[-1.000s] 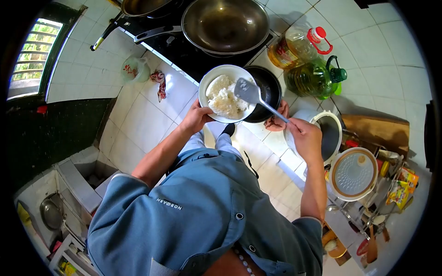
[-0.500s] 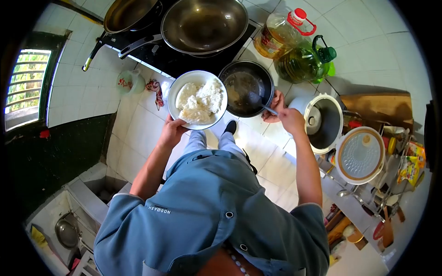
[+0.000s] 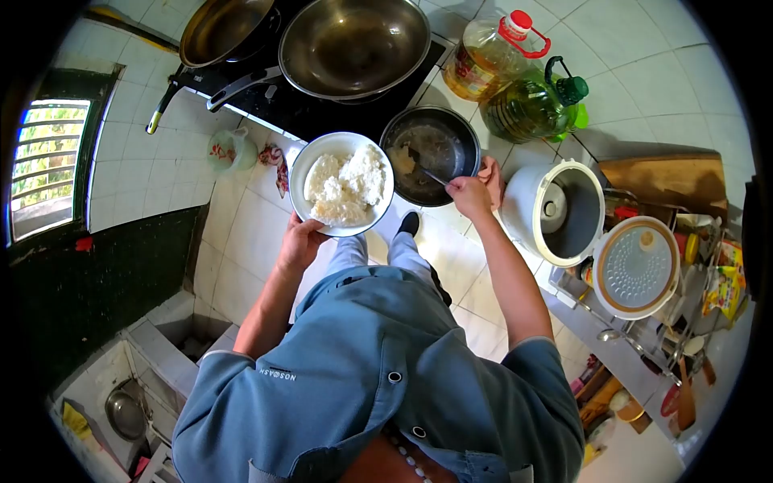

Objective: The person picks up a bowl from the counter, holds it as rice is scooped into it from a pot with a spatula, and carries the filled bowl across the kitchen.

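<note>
Rice [image 3: 346, 189] sits in loose, heaped clumps in a white bowl [image 3: 298, 179], which looks to be held out in front of the counter's [image 3: 501, 148] near edge, over the floor. The person's left hand [image 3: 301, 241] grips the bowl from its near side, thumb by the rim. The right hand [image 3: 470, 196] is closed round the handle of a spatula [image 3: 435, 175], whose blade reaches into a dark pot [image 3: 455, 143] just beside the near right corner of the cooktop [image 3: 266, 101]. A pinkish cloth [image 3: 489, 175] is bunched at the pot's right side.

I'd worry about the bowl first: one hand carries it from one side, so a slackening wrist could tip it and send rice over the rim to the floor. The pot bothers me too, since neither hand visibly steadies it; a hard scrape could shove it towards the counter's near edge.

Some of this I can't make out. The fingers beneath the bowl are hidden, and the blade is hard to read against the dark pot. I cannot tell what the pot rests on, or whether the cloth covers a handle. The pan [image 3: 224, 36] by the cooktop's left edge is cut off at the top.
</note>
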`<state>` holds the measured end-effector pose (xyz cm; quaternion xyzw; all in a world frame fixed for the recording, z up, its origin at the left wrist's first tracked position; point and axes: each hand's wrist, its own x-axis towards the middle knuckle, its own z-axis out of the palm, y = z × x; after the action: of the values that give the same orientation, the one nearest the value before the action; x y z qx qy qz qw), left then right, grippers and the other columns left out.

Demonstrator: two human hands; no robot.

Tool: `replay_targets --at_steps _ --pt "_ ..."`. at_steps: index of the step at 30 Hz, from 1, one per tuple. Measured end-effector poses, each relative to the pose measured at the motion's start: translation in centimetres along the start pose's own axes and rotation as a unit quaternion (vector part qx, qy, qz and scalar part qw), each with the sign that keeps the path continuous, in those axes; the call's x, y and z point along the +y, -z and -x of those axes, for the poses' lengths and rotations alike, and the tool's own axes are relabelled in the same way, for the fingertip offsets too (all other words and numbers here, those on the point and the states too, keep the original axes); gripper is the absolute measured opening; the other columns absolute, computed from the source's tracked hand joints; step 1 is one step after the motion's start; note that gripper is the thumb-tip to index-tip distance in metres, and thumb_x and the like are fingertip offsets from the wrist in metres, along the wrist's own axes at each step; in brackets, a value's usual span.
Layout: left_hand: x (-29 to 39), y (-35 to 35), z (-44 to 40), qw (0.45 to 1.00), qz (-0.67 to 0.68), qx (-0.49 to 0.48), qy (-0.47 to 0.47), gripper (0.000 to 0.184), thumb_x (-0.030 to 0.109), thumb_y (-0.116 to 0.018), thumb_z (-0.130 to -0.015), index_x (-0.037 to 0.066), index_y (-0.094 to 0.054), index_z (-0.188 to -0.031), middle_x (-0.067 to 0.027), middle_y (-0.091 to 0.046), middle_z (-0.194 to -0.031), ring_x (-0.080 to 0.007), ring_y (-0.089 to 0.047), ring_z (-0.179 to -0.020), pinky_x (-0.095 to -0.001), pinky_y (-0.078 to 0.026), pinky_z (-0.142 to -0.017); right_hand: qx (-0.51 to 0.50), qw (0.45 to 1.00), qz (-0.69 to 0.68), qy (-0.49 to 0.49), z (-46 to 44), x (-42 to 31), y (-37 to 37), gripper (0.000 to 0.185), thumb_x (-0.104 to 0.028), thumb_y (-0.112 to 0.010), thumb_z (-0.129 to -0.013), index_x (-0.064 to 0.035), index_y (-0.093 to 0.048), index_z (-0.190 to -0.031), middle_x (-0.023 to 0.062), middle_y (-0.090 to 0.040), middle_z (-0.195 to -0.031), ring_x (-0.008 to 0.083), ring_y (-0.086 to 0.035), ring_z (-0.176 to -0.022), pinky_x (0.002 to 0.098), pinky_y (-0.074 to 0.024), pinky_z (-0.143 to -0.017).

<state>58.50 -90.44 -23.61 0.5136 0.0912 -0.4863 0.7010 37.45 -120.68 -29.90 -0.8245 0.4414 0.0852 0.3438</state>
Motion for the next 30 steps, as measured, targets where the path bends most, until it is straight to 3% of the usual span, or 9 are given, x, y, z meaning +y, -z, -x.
replay_targets --at_steps 6,8,9,11,15,20,27,29,30 --pt "0.0 0.0 -0.4 1.000 0.001 0.007 0.003 0.055 -0.009 -0.044 -0.078 0.004 -0.035 -0.130 -0.0183 -0.054 -0.119 -0.0328 -0.061 -0.100 -0.0467 -0.056 -0.081 0.003 0.993 -0.113 0.016 -0.5 1.0 -0.6 0.024 -0.029 -0.064 -0.079 -0.0079 -0.071 -0.090 0.0114 -0.066 -0.074 0.0236 -0.064 -0.070 0.0351 -0.0485 -0.064" --pt "-0.1 0.1 -0.7 1.000 0.010 0.002 0.009 0.055 -0.009 -0.044 -0.078 0.004 -0.035 -0.131 -0.0183 -0.053 -0.119 -0.0329 -0.061 -0.101 -0.0467 -0.056 -0.081 -0.078 0.970 -0.212 -0.086 0.4 1.1 0.4 0.023 -0.025 -0.064 -0.082 -0.0030 -0.070 -0.089 0.0054 -0.060 -0.064 0.0149 -0.057 -0.058 0.0281 -0.0429 -0.055" --pt "0.0 0.1 -0.8 1.000 0.012 0.003 0.008 0.055 -0.009 -0.044 -0.078 0.004 -0.035 -0.131 -0.0183 -0.053 -0.119 -0.0329 -0.061 -0.101 -0.0467 -0.056 -0.081 -0.079 0.971 -0.210 -0.085 0.7 1.5 0.5 0.023 -0.025 -0.064 -0.082 -0.0030 -0.070 -0.089 0.0054 -0.060 -0.064 0.0149 -0.057 -0.058 0.0281 -0.0429 -0.055" --pt "0.0 -0.2 -1.1 1.000 0.008 -0.008 0.004 0.054 -0.009 -0.044 -0.078 0.003 -0.035 -0.130 -0.0185 -0.053 -0.119 -0.0324 -0.061 -0.101 -0.0460 -0.056 -0.081 -0.106 0.903 -0.404 -0.103 1.3 3.0 0.4 0.022 -0.021 -0.062 -0.085 -0.0002 -0.068 -0.091 -0.0011 -0.052 -0.060 0.0075 -0.046 -0.054 0.0231 -0.0361 -0.050" --pt "-0.1 -0.4 -2.0 1.000 0.015 -0.026 0.000 0.053 -0.009 -0.046 -0.078 0.003 -0.035 -0.129 -0.0179 -0.054 -0.119 -0.0322 -0.061 -0.101 -0.0461 -0.056 -0.081 -0.079 0.864 -0.479 -0.132 3.8 3.2 2.5 0.021 -0.018 -0.060 -0.089 0.0016 -0.066 -0.093 -0.0021 -0.052 -0.061 0.0063 -0.044 -0.054 0.0211 -0.0325 -0.049" --pt "-0.7 -0.6 -3.4 0.999 -0.002 -0.034 0.012 0.051 -0.010 -0.048 -0.078 0.003 -0.038 -0.127 -0.0160 -0.054 -0.117 -0.0318 -0.061 -0.101 -0.0469 -0.054 -0.084 -0.022 0.897 -0.434 -0.083 6.2 4.3 6.0 0.022 -0.017 -0.060 -0.089 0.0026 -0.066 -0.097 -0.0036 -0.049 -0.061 0.0045 -0.040 -0.054 0.0202 -0.0300 -0.048" --pt "-1.0 -3.9 -4.1 0.997 0.004 -0.070 0.029 0.050 -0.011 -0.049 -0.078 0.004 -0.040 -0.125 -0.0162 -0.056 -0.113 -0.0310 -0.063 -0.096 -0.0454 -0.055 -0.082 0.063 0.955 -0.289 -0.001 9.3 -2.3 11.5 0.018 -0.014 -0.061 -0.088 -0.0011 -0.068 -0.099 -0.0024 -0.053 -0.060 0.0040 -0.045 -0.054 0.0215 -0.0354 -0.048" --pt "-1.4 -4.5 -4.3 0.997 0.009 -0.072 0.031 0.051 -0.011 -0.049 -0.078 0.004 -0.040 -0.125 -0.0164 -0.057 -0.112 -0.0313 -0.064 -0.095 -0.0455 -0.056 -0.081 0.200 0.950 -0.175 0.166 9.6 -4.5 10.0 0.018 -0.013 -0.063 -0.087 -0.0044 -0.068 -0.102 0.0033 -0.060 -0.063 0.0080 -0.053 -0.055 0.0254 -0.0413 -0.050" --pt "-1.5 -4.8 -4.3 0.996 0.010 -0.078 0.033 0.051 -0.011 -0.048 -0.078 0.004 -0.040 -0.126 -0.0160 -0.057 -0.114 -0.0316 -0.063 -0.098 -0.0471 -0.055 -0.083 0.227 0.948 -0.083 0.208 10.4 -7.2 10.6 0.017 -0.010 -0.065 -0.082 -0.0067 -0.068 -0.098 0.0071 -0.063 -0.067 0.0170 -0.060 -0.057 0.0309 -0.0464 -0.053"
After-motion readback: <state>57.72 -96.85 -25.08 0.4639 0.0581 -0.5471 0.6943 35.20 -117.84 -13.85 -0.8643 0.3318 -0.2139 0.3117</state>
